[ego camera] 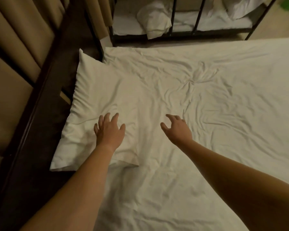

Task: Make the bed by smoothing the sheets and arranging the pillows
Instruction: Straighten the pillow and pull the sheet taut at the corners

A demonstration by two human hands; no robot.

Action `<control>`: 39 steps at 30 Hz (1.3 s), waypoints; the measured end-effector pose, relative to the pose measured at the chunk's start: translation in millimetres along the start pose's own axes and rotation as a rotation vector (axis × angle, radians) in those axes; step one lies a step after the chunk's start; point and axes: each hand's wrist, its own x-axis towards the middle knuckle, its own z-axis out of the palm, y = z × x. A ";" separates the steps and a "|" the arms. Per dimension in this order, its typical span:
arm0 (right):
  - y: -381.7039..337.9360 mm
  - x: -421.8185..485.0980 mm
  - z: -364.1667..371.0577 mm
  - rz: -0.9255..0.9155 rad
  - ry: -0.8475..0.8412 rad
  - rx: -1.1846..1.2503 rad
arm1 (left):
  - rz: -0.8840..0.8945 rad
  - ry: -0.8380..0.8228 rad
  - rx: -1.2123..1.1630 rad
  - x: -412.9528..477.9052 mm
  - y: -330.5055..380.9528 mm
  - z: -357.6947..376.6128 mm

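Observation:
A white pillow (pixel 97 100) lies flat at the left edge of the bed, against the dark headboard. My left hand (pixel 109 130) rests on the pillow's near half with fingers spread. A white sheet (pixel 215 114) covers the mattress, heavily wrinkled, with a star-shaped pucker near the middle. My right hand (pixel 177 128) hovers over or lightly touches the sheet just right of the pillow, fingers loosely bent and holding nothing.
A dark wooden headboard frame (pixel 40 104) with padded tan panels (pixel 12 67) runs along the left. Beyond the bed stands a black metal rack (pixel 197 19) holding white pillows (pixel 155 20) and folded linen. Beige floor shows at the top right.

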 end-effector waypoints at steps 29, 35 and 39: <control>289.7 -246.0 -270.9 0.266 0.125 -0.106 | 0.314 -0.126 -0.104 -257.8 304.6 -6.0; 321.7 -298.7 -288.8 0.353 0.208 -0.032 | 0.387 -0.197 -0.096 -300.6 340.7 -1.9; 346.3 -327.5 -305.9 0.391 0.262 -0.003 | 0.436 -0.224 -0.079 -325.6 371.2 -2.1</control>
